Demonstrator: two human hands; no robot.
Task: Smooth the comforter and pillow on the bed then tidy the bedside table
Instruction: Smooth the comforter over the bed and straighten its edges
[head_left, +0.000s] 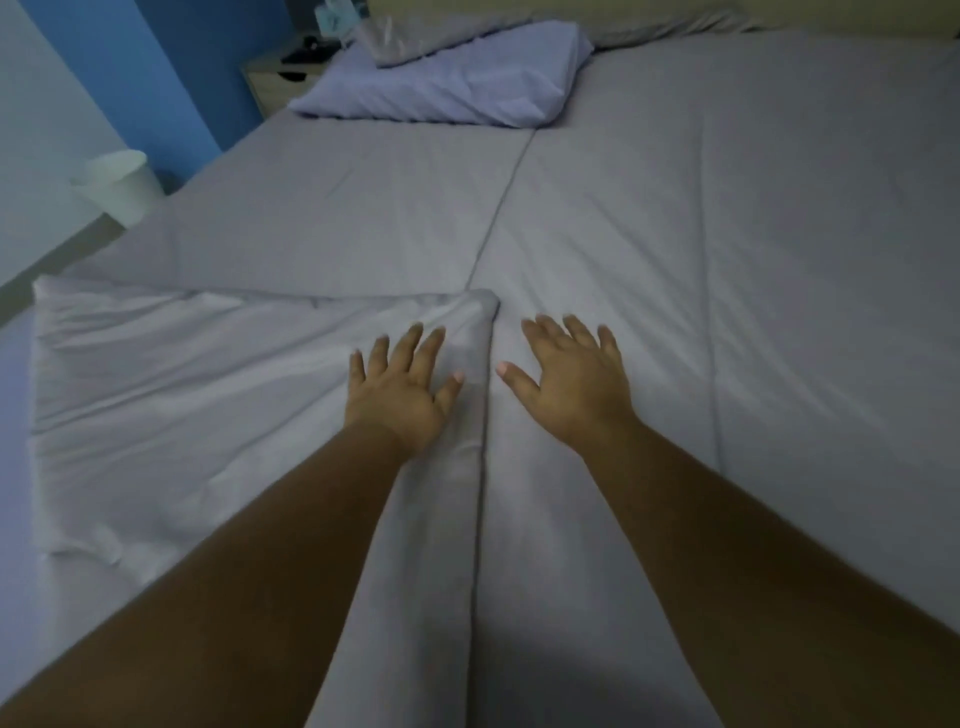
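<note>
Both hands lie flat and spread, holding nothing: the left hand presses on the rumpled, paler part of the comforter, its fingers just short of a bunched corner, and the right hand rests on the smooth grey spread beside it, the two near each other across a long fold line. The comforter covers the near left of the bed; the pillow sits well apart at the far end, creased and askew, with a second grey one tucked behind it, and the table stands beyond it with dark things on top (too small to make out). The main risk, as I judge it, is that a flat-palmed push drives the slack forward and piles the creases against that bunched corner instead of clearing them. Uneven pressure between the hands could also skew the fold line. Dragging the edge leftward may slide it off the bed toward the white bin.
</note>
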